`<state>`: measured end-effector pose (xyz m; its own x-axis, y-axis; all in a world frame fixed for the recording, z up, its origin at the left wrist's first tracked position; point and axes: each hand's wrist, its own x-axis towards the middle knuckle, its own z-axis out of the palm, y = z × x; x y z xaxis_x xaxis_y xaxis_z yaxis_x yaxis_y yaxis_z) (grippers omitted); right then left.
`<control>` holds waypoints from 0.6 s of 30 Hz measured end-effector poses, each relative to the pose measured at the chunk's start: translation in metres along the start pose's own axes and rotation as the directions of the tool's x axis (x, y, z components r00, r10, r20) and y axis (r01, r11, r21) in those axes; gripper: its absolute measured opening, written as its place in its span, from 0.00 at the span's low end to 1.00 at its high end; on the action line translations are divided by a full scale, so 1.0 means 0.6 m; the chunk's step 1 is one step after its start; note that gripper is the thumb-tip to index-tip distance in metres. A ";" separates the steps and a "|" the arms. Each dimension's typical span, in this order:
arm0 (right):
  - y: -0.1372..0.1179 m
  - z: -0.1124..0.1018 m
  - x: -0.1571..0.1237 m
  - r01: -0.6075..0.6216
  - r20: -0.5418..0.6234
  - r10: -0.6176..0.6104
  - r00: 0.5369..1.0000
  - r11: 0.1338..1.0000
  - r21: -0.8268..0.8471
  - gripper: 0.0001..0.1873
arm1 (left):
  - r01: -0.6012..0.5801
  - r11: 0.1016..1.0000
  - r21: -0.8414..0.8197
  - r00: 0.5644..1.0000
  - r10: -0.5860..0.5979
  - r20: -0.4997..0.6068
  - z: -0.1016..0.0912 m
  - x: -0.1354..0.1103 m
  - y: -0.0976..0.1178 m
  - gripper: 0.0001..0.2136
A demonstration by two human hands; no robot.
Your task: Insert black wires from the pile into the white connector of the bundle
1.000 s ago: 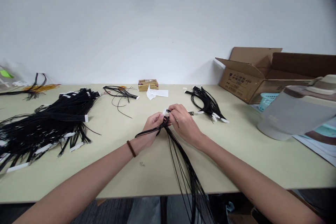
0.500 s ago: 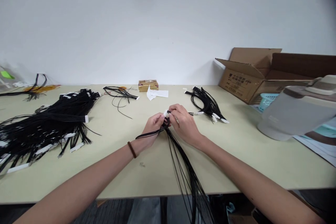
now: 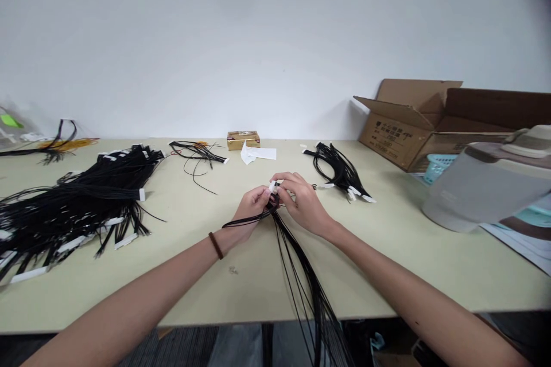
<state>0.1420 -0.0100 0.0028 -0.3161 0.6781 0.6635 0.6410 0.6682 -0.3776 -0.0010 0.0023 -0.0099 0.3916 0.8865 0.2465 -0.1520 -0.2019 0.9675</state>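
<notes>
Between both hands [image 3: 252, 206], thin black wires [image 3: 313, 281] curve below a white connector [image 3: 272, 186].

Passable gap between wire pile [image 3: 92, 189] and left hand [image 3: 249, 209]; jug [image 3: 477, 189], carton [image 3: 394, 139] block far right.

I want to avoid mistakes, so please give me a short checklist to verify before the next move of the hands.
1. Left hand grips white piece: ok.
2. Right hand fingertips beside white piece: ok.
3. Wire ends seated in white piece: cannot tell, too small and partly covered.
4. Black wires wholly on table: not ok, they trail past its near edge.
5. Gray bottle apart from both hands: ok.
</notes>
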 end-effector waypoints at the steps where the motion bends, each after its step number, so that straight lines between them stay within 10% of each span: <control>1: 0.000 0.000 0.000 0.006 0.005 -0.006 1.000 1.000 -0.001 0.12 | 0.005 1.000 -0.010 1.000 -0.005 0.000 0.000 0.000 0.000 0.15; 11: 0.046 -0.022 0.009 0.209 0.101 -0.193 0.976 0.958 -0.194 0.06 | 0.180 0.907 -0.381 0.983 -0.183 0.028 -0.013 0.011 -0.004 0.05; 18: 0.095 -0.055 0.007 -0.002 -0.161 -0.064 0.985 0.925 -0.380 0.06 | 0.400 0.827 -0.395 0.913 -0.397 0.095 -0.031 0.015 0.014 0.02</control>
<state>0.2001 0.0205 0.0053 -0.2398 0.5760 0.7814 0.8592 0.5007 -0.1054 -0.0156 0.0165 -0.0003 0.5037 0.8502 -0.1534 -0.3271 0.3520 0.8770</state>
